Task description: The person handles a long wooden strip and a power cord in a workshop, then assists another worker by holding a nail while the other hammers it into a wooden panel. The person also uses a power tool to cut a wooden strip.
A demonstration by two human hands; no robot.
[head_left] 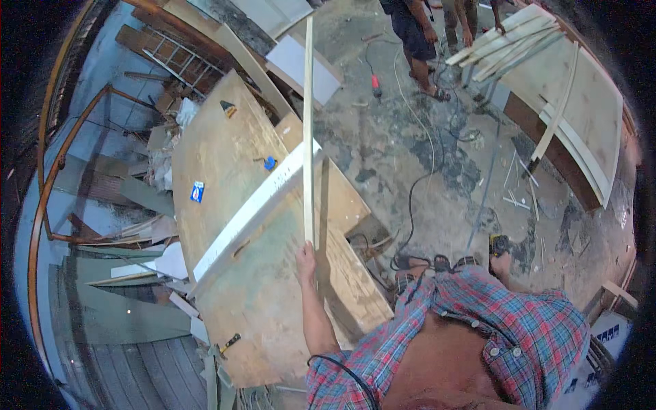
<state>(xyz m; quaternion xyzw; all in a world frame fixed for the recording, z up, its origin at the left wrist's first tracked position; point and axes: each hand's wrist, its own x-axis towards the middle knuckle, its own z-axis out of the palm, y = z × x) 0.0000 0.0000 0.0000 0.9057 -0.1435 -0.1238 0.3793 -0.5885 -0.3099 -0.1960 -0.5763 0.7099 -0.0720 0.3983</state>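
My left hand (pixel 306 261) is closed around the near end of a long, thin wooden strip (pixel 309 130). The strip stretches away from me, above a worn plywood work surface (pixel 205 239) and across a long white board (pixel 249 212) lying there. Out to the right and low, my right hand (pixel 502 264) grips a compact yellow-and-black tool (pixel 499 244); its exact kind is too small to make out. A blue packet (pixel 197 191), a small blue object (pixel 270 162) and a hammer (pixel 229 346) rest on the plywood.
Co-workers (pixel 417 34) stand at the far side near a panel table (pixel 588 89) stacked with wooden strips (pixel 512 48). Cables (pixel 411 205) and offcuts (pixel 516 199) lie on the stained floor (pixel 465 164). A ladder (pixel 183 60) and scrap boards crowd the left.
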